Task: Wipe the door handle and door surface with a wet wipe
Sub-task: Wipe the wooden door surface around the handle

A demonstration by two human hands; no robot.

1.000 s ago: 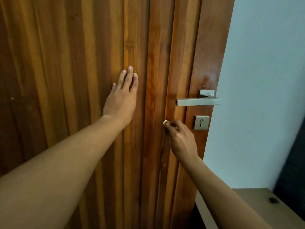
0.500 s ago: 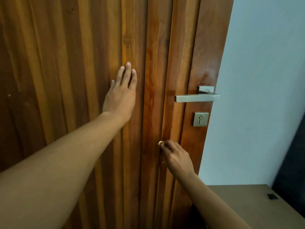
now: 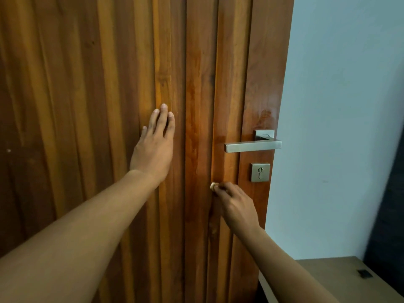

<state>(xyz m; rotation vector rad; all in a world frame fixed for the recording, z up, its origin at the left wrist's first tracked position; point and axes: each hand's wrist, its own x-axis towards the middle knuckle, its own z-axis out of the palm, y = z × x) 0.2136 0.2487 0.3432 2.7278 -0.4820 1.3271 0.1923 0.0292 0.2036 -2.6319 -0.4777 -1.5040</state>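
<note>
A ribbed brown wooden door [image 3: 76,106] fills the left and middle of the head view. Its square steel lever handle [image 3: 251,146] sits near the right edge, with a keyhole plate [image 3: 260,172] just below it. My left hand [image 3: 154,147] lies flat on the door with straight fingers, left of the handle. My right hand [image 3: 235,204] holds a small balled-up wet wipe [image 3: 212,186] against a groove in the door, below and left of the handle. Only a pale tip of the wipe shows past my fingers.
A pale blue wall [image 3: 345,117] stands right of the door's edge. A tan wooden cabinet top [image 3: 341,278] with a small dark fitting sits low at the right. A dark surface [image 3: 391,215] runs along the far right edge.
My right hand slid the wipe down the groove, then came slightly back up towards the keyhole plate. My left hand stayed flat on the door.
</note>
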